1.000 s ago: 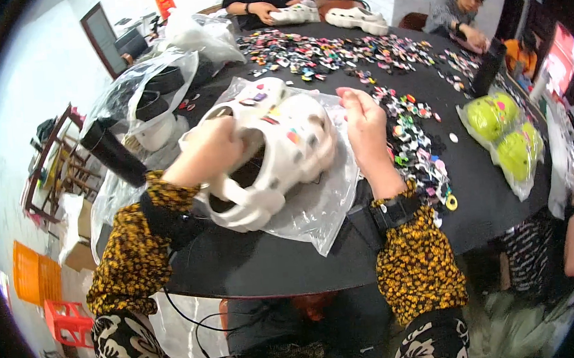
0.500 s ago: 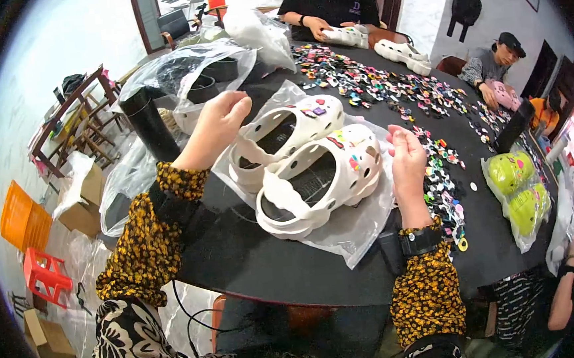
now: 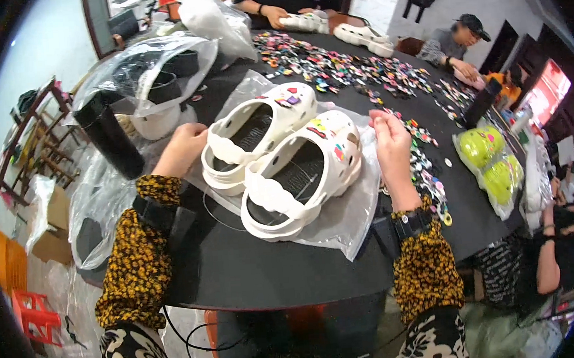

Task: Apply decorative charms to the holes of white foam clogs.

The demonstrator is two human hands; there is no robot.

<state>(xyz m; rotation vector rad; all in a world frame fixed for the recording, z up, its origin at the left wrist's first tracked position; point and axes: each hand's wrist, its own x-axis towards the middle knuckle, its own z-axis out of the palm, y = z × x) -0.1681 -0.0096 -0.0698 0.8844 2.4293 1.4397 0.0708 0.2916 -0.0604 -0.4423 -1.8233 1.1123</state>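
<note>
A pair of white clogs with colourful charms on the toes lies in front of me: the left clog (image 3: 229,160) and the right clog (image 3: 283,212). Under them is a clear plastic bag (image 3: 347,231), spread flat on the black table. My left hand (image 3: 188,146) is closed beside the left clog; its fingertips are partly hidden, and what they hold cannot be made out. To the right of the shoes, my right hand (image 3: 393,146) is raised over the bag's edge with fingers curled together. Anything in its pinch is too small to tell. A thin clear loop (image 3: 222,215) shows near the left clog's heel.
Many loose charms (image 3: 332,63) cover the table's far side. A black bottle (image 3: 108,138) and a bagged bucket (image 3: 156,121) stand at left. Bagged green clogs (image 3: 492,164) lie at right. Other people work around the table, one beside white clogs (image 3: 364,39).
My left hand has come down toward the left clog's side. My right hand stays raised at the right, fingers still curled. The whole view has shifted slightly.
</note>
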